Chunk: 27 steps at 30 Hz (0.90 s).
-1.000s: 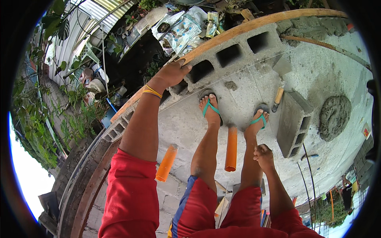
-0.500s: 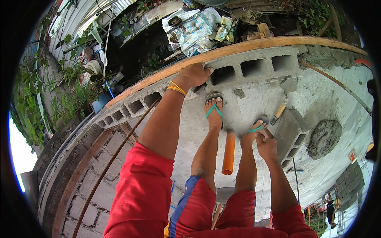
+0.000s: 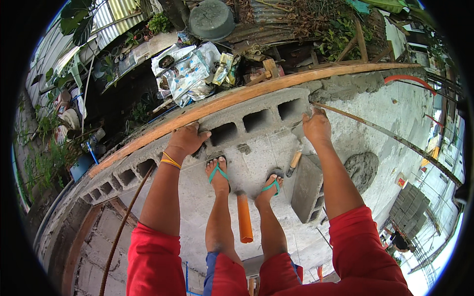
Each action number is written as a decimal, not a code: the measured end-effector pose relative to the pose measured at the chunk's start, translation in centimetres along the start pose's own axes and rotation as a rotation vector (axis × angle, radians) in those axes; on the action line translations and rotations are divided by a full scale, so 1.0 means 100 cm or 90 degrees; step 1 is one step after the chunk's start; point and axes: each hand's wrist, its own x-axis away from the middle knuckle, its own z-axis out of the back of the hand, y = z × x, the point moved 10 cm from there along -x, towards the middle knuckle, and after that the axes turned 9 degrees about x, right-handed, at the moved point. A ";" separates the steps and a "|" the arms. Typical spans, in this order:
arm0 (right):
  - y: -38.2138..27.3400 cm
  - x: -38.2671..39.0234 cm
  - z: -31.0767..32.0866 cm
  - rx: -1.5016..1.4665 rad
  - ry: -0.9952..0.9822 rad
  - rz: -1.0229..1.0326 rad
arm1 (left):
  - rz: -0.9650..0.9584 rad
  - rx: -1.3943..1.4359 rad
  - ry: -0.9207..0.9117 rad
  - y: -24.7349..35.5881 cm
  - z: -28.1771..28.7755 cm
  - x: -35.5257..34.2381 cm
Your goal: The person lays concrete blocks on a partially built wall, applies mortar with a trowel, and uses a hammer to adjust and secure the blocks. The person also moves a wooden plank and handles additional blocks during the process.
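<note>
A: Nearest to us we see our own red sleeves and two bare legs, feet in teal flip-flops (image 3: 217,173) on the rough grey concrete floor (image 3: 256,163).

B: Between the feet an orange plastic pipe stub (image 3: 244,218) stands up from that floor. Just right of the right foot lies a loose grey hollow concrete block (image 3: 306,190), with a wooden-handled tool (image 3: 294,163) beside it.

A: Further out, our left hand (image 3: 186,140) lies palm down, fingers spread, on the grey hollow concrete block on top of the wall (image 3: 256,121), near its left end. A yellow band sits on that wrist.

B: Our right hand (image 3: 316,126) rests on the right end of the same block, fingers curled over its far corner. We cannot tell how tightly it grips.

A: So the block sits in the top course, between both hands, cavities facing up.

B: Along its far edge runs a long wooden plank (image 3: 237,101). Beyond that, well below, we see crumpled printed sacks (image 3: 185,74) and a dark green round basin (image 3: 211,18).
</note>
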 end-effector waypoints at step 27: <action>0.014 -0.052 -0.032 0.059 -0.022 0.078 | 0.060 -0.064 -0.078 0.005 0.001 0.004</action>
